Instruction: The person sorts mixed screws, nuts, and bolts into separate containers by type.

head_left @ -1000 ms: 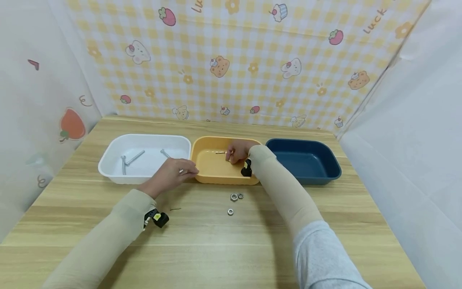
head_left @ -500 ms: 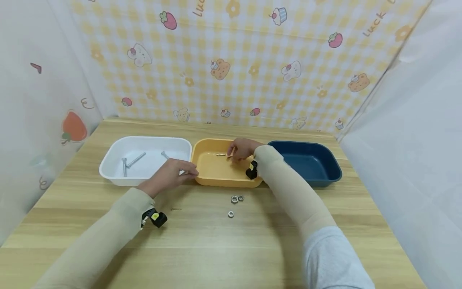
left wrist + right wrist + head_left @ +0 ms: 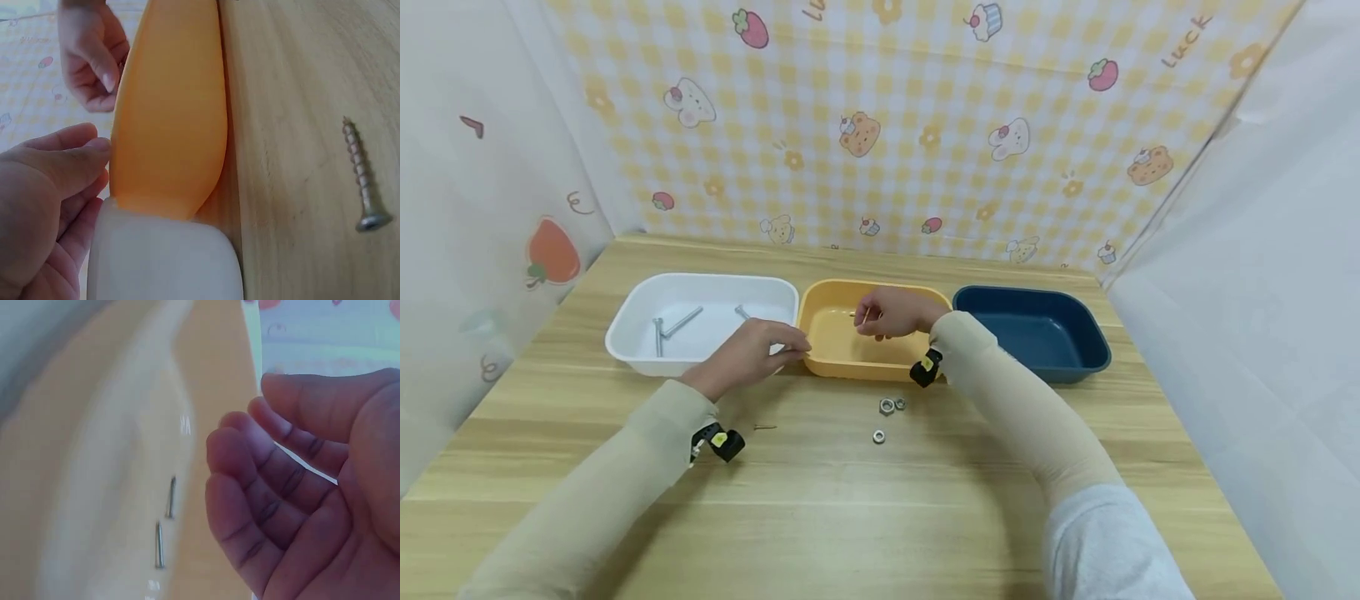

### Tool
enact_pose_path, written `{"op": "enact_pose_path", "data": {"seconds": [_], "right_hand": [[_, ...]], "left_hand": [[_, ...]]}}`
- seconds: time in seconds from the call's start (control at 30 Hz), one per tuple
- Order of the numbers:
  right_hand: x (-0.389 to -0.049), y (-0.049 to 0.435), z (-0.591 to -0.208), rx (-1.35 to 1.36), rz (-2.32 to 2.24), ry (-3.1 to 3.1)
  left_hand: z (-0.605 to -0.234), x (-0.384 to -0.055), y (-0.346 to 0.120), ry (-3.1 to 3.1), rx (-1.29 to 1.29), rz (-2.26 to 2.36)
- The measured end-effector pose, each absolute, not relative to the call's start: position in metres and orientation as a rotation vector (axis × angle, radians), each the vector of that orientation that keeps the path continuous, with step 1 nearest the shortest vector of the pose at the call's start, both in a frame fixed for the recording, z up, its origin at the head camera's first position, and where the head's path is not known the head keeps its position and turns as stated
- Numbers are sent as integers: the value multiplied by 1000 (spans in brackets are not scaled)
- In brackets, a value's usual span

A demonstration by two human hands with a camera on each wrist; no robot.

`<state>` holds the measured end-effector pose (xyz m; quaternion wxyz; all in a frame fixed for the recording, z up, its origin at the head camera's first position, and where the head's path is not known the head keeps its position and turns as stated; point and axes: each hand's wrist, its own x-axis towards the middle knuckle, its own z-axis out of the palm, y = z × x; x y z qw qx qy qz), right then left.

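My left hand (image 3: 751, 354) rests its fingertips on the left rim of the yellow tray (image 3: 831, 367), where it meets the white tray (image 3: 636, 364). In the left wrist view, thumb and index lie close together at that rim. Over the yellow tray is my right hand (image 3: 891, 312), fingers loosely bent. Nothing shows between its thumb and fingers in the right wrist view. Two small screws, an upper screw (image 3: 171, 497) and a lower screw (image 3: 160, 545), lie on the yellow tray's floor. Another screw (image 3: 362, 178) lies on the table in front of the trays.
Several long bolts (image 3: 682, 322) lie in the white tray. A dark blue tray (image 3: 1078, 373) stands to the right of the yellow one. In front of the trays, a large nut (image 3: 887, 407), a smaller nut (image 3: 900, 404) and a third nut (image 3: 878, 437) sit on the wooden table (image 3: 865, 533).
My right hand has risen from the yellow tray's floor, its fingers coming away from the screws there. My left hand stays at the rim.
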<state>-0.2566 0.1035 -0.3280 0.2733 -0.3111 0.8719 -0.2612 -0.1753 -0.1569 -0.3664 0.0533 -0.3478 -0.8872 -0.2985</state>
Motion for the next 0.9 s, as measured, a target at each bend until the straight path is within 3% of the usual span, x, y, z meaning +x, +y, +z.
{"op": "enact_pose_path", "data": {"seconds": [0.33, 0.6, 0.9], "right_hand": [[-220, 86, -337, -1054, -829, 2312], [-189, 57, -349, -1360, -706, 2246], [-169, 27, -383, -1323, -525, 2255]], "left_hand": [[-367, -176, -175, -2705, -972, -855], [-361, -196, -186, -2608, -1189, -841], [-356, -208, -183, -2672, -1363, -766]]}}
